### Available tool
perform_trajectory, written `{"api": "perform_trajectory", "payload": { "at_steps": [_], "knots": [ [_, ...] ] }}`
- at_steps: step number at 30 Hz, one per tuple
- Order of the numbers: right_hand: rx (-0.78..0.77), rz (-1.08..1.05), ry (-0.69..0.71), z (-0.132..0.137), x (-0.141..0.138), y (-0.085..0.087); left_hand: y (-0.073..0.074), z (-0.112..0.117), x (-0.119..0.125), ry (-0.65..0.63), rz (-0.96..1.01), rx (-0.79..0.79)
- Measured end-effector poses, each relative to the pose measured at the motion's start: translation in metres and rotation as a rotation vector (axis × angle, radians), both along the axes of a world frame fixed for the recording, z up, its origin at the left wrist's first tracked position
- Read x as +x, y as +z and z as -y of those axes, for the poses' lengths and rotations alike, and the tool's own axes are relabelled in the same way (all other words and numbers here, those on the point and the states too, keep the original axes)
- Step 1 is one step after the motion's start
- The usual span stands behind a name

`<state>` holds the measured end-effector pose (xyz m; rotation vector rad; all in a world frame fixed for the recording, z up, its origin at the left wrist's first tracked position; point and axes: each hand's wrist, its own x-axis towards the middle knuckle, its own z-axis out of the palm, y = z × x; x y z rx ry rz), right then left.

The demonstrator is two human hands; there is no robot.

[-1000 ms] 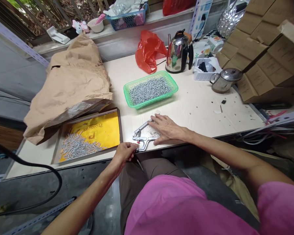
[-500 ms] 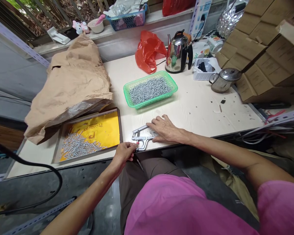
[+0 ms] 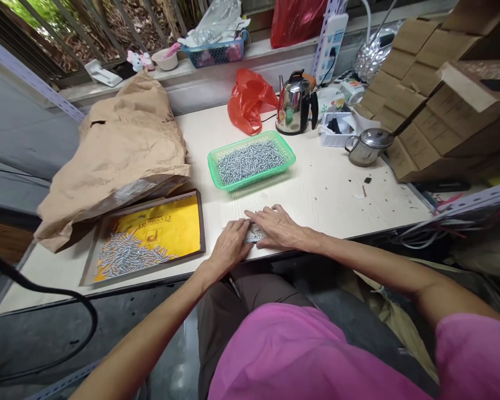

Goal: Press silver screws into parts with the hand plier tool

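A silver, plier-like metal hand tool (image 3: 255,234) lies at the table's front edge, mostly covered by my two hands. My left hand (image 3: 231,243) is closed over its left end, with the fingertips curled down out of sight. My right hand (image 3: 281,228) grips the right part, its fingers bent over the upper side and its thumb along the lower. Left of my hands is a shallow tray (image 3: 201,222) with a yellow sheet and a heap of small silver metal pins (image 3: 129,254). A green basket (image 3: 250,185) full of similar pins stands beyond my hands.
A large brown paper sack (image 3: 125,133) leans behind the tray. Toward the back are a red plastic bag (image 3: 250,103), a steel kettle (image 3: 294,105) and a white basket (image 3: 337,139). A metal pot (image 3: 369,147) stands near stacked cardboard (image 3: 433,122) at right. Small scraps lie on the tabletop.
My left hand has gone from pinching at the tool's lower left end to lying over its left part. The tool is now largely hidden. My right hand stays on it.
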<state>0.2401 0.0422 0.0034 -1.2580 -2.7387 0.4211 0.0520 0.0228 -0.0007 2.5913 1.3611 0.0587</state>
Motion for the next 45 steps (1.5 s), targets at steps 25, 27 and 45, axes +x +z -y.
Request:
{"api": "perform_trajectory", "payload": {
  "at_steps": [25, 27, 45],
  "knots": [
    [0.096, 0.022, 0.059, -0.022, 0.015, -0.015, -0.003, -0.011, 0.014, 0.088, -0.087, 0.046],
    [0.077, -0.001, 0.102, -0.027, 0.018, -0.013, -0.008, 0.003, 0.017, 0.130, -0.024, 0.092],
    [0.155, 0.049, 0.463, -0.028, -0.062, 0.008, -0.042, 0.062, 0.033, 0.077, 0.331, -0.013]
  ]
}}
